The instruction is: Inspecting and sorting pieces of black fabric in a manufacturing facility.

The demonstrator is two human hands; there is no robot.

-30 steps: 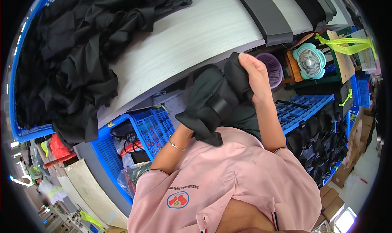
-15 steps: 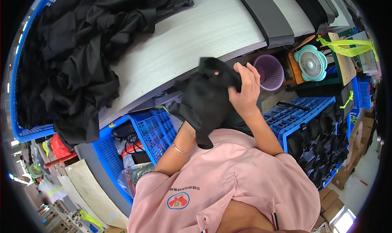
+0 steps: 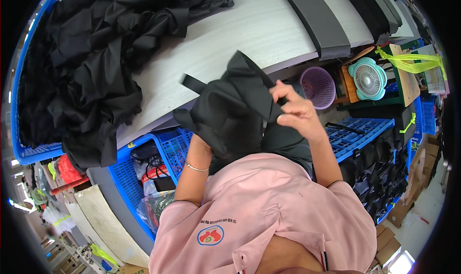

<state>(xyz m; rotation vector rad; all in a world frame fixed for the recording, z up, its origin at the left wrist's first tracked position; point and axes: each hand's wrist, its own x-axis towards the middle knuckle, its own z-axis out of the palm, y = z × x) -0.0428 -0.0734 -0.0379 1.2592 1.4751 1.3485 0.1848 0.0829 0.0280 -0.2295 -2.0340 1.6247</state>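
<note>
Hands (image 3: pixel 300 113) at black cloth (image 3: pixel 235 105): right half-curled, grip unclear, left (cloth-covered) unreadable

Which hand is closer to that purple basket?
Right. The right hand is just below and slightly left of the purple basket in the picture; the left hand, hidden by black cloth, is farther to the left.
</note>
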